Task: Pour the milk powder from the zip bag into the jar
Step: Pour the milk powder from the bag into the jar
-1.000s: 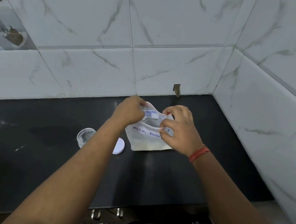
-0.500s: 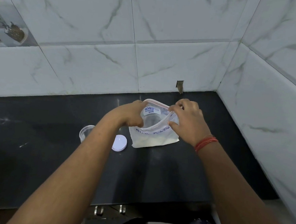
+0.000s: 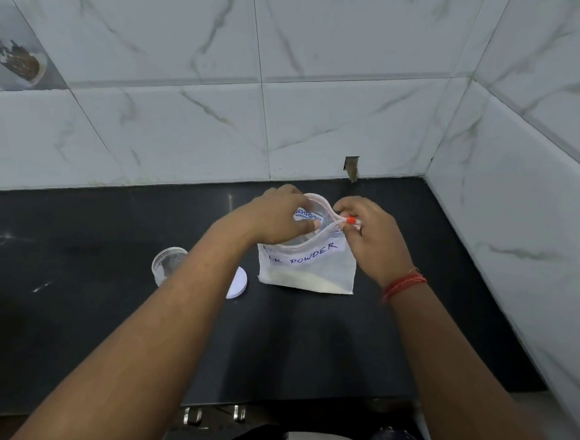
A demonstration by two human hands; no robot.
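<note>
From the head camera, a soft, translucent plastic zip bag (image 3: 307, 265) stood upright on the glossy black stone table (image 3: 68, 324), its flat bottom edge on the surface and its mouth pointing up and a little away from the viewer. Its long axis ran roughly left to right, parallel to the back wall. Blue handwriting reading "POWDER" crossed its front, and a low layer of pale, fine milk powder (image 3: 303, 281) lay along the bottom.

The left hand (image 3: 278, 219) pinched the bag's near-left rim, with fingers curled into the opening. The right hand (image 3: 371, 239) was closed on the right end of the pink zip strip, beside a small orange-red slider (image 3: 350, 220); the mouth gaped open in a rounded loop between the two grips. A red thread band (image 3: 402, 286) circled the right wrist.

To the left of the bag, partly behind the left forearm, stood a small clear round jar (image 3: 167, 262), open at the top, with a flat white round lid (image 3: 238, 283) lying on the table just beside it. Smooth white marble-veined tiles (image 3: 325, 85) covered the walls behind and on the right.
</note>
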